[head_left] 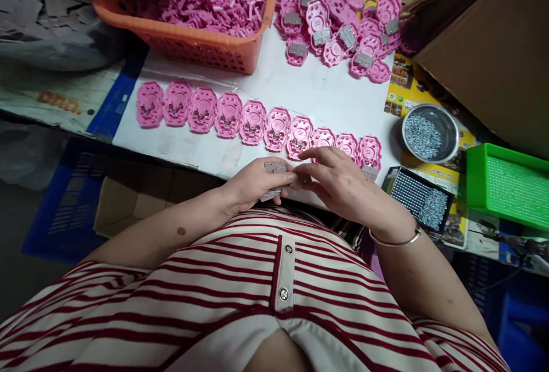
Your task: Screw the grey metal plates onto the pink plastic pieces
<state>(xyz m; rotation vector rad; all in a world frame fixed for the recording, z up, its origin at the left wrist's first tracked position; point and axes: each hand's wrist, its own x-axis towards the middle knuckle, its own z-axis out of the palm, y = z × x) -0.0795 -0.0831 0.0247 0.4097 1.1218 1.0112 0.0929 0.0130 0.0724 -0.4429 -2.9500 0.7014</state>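
Note:
At the table's front edge, my left hand is closed around several small grey plates, which stick out above and below the thumb. My right hand meets it at the thumb tip, its fingers bent together; what they pinch, if anything, is hidden. Just beyond the hands runs a row of pink plastic casings with small metal parts in them. My right hand covers the lower parts of some casings toward the right. A grey plate lies at the last casing on the right.
An orange basket of small pink parts stands behind the row. To its right lie piled pink casings with grey plates. A metal bowl of screws, a black tray, a green tray and a cardboard box stand right.

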